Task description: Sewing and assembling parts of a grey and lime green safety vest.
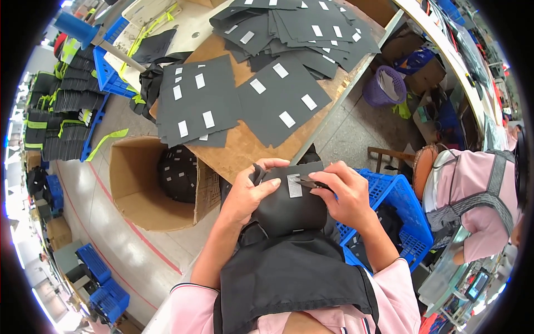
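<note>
Work surface is a brown table (245, 150) whose near edge runs diagonally from lower left to upper right, just ahead of both hands; its metal rim continues up toward the far right. Flat dark fabric sheets (239, 100) with small white tags cover most of the tabletop, a deeper stack (300, 28) at the far end, leaving only a narrow bare strip along the near edge. Left of the table edge stands an open cardboard box (139, 189) on the floor, holding more tagged dark pieces; beyond it, open floor. Right of the hands sits a blue plastic crate (400, 206), close against the right forearm, and past it another person in pink (478, 189) is seated. A purple basket (384, 86) stands on the floor farther off. The dark fabric piece (289, 203) is held off the table, between the table edge and the person's lap. Left hand (250, 192) is closed on its left upper corner, thumb lying across the top fold. Right hand (347, 195) pinches the right upper edge, fingertips touching just beside a white tag (294, 185) near the middle of the piece. More dark cloth (289, 278) hangs below over the lap.
</note>
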